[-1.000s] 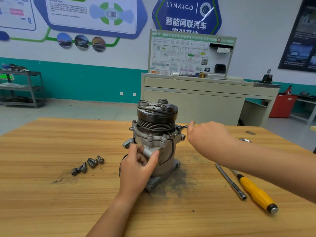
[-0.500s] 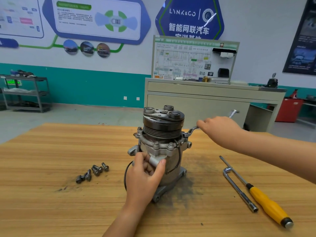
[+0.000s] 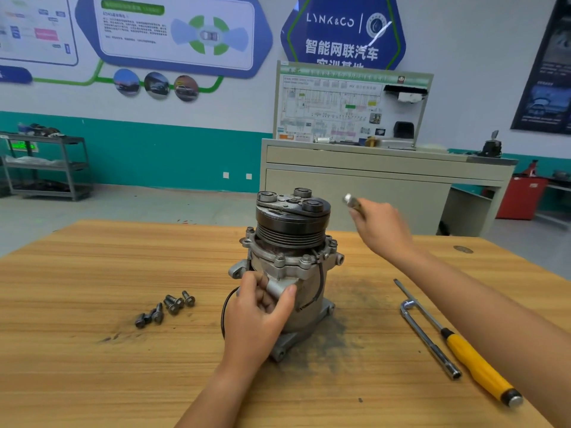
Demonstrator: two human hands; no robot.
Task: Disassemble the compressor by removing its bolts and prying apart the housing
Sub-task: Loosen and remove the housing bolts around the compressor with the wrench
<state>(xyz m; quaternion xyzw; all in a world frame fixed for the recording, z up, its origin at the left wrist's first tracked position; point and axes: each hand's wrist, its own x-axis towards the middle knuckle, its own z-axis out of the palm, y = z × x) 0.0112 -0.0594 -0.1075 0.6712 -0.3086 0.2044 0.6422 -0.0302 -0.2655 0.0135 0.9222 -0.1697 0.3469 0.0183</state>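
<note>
Wooden bench (image 3: 92, 381): my left hand (image 3: 258, 319) grips compressor (image 3: 293, 230), steadying it; right hand (image 3: 381, 230) fisted round blurred metal tool (image 3: 350, 201); loose bolts (image 3: 168, 305) parked aside.

Left hand (image 3: 262, 307) comes up from the counter's (image 3: 92, 273) near edge, thumb and fingers wrapped round a lug on the compressor (image 3: 293, 223). Right hand (image 3: 381, 225) is up in the air, arm reaching in from the right edge, fingers curled on a small metal tool (image 3: 350, 200), kinda blurry.
</note>
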